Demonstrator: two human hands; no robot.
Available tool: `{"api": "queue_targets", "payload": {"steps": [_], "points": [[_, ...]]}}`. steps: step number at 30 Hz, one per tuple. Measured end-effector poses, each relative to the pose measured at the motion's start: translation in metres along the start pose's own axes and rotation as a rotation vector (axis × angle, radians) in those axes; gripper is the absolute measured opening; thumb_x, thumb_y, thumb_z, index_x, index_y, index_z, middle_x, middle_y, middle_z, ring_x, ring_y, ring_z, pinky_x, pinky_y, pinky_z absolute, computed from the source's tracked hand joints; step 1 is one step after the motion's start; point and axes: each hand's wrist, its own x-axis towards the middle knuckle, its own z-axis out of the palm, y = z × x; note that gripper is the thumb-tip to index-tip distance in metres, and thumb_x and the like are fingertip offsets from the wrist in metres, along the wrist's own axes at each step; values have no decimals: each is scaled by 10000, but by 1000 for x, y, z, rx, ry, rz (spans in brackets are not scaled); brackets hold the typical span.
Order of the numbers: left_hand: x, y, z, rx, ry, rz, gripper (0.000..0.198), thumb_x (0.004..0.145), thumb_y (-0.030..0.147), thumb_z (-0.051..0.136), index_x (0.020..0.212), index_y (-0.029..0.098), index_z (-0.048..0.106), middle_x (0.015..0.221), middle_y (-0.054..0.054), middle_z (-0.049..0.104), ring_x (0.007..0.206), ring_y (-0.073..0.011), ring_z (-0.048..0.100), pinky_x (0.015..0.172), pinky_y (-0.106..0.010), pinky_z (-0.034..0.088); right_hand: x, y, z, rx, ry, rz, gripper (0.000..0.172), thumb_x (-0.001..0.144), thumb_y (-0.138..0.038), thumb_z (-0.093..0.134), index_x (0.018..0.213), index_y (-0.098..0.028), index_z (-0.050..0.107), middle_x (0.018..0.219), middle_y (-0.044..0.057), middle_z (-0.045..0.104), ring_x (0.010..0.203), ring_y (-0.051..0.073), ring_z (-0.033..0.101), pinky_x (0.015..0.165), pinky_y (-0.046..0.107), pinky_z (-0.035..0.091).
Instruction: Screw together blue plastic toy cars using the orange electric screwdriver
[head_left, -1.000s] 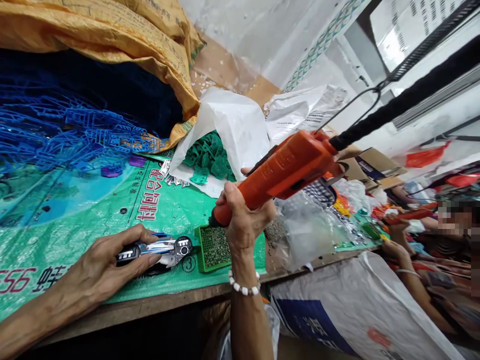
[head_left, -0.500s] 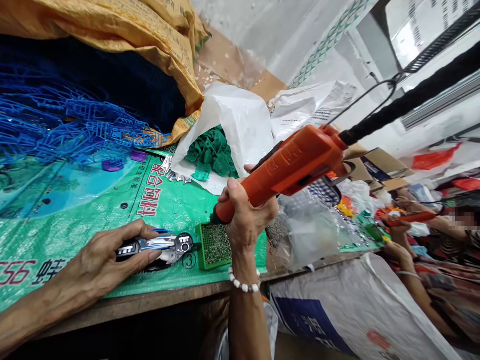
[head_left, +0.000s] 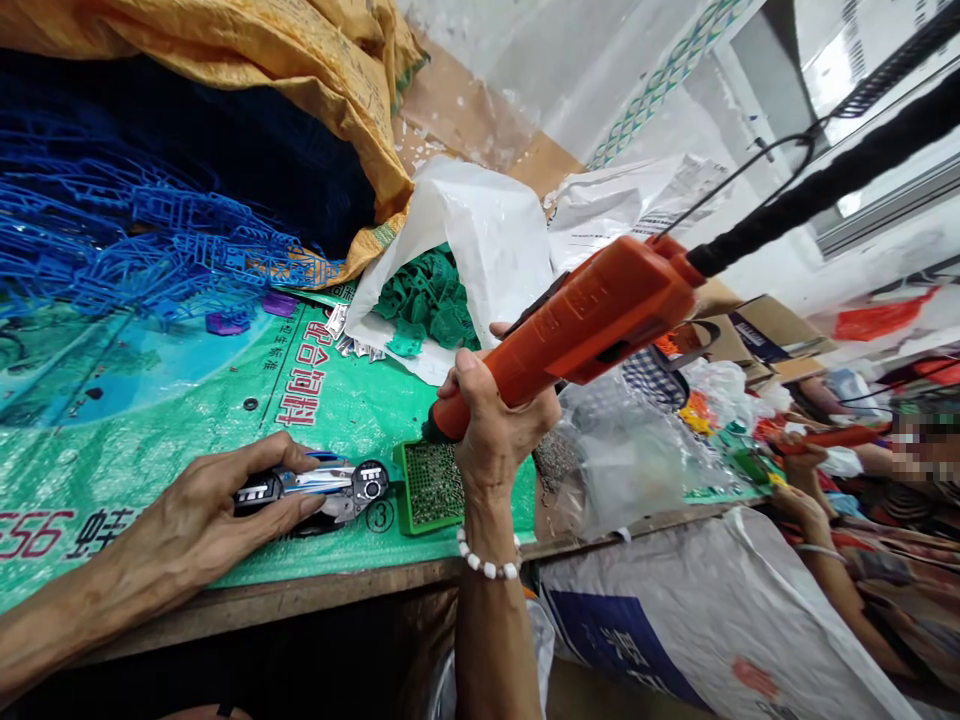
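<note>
My right hand (head_left: 495,420) is wrapped round an orange electric screwdriver (head_left: 592,320), which slants down to the left from a black cable. Its dark tip is over the left edge of a green tray (head_left: 406,500) of small metal screws; the exact contact is hidden. Left of the tray, my left hand (head_left: 232,500) grips a small toy car (head_left: 330,490) between thumb and fingers. The car is black, blue and white and rests on the green sheet.
A white bag (head_left: 495,230) of green plastic parts (head_left: 427,300) lies behind the tray. Blue plastic frames (head_left: 150,240) spill from a yellow sack (head_left: 315,70) at left. A clear plastic bag (head_left: 630,450) lies right. Farther right, a co-worker's hand (head_left: 799,510) is near another orange screwdriver (head_left: 840,437).
The view has shifted slightly. Both hands keep their grips, and the screwdriver and toy car stay in nearly the same places beside the tray.
</note>
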Motion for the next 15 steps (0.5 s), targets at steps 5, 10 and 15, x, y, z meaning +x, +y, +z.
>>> {"api": "queue_targets", "payload": {"steps": [5,10,15], "points": [[-1,-1,5,-28,20,35,324,858,548,657,979,258,733,861,28,750,705,-176,627,646,-255,461,1,-8,-2,31,15,18,388,743,-411,820,1044,-195,702,655,-60,649,546,148,640,607,348,556],[1,-2,7,-40,5,52,362,878,579,638,1004,247,711,921,17,749,703,-172,626,653,-272,444,8,-38,-1,135,5,-19,330,753,-288,835,1042,-205,700,625,-76,642,484,137,617,517,305,522],[4,-1,8,-77,-54,122,262,925,462,586,985,225,680,945,3,744,790,-186,650,697,-284,441,8,-76,13,326,-2,-53,199,746,-157,750,930,-213,698,584,-69,604,449,120,546,443,274,460]]}}
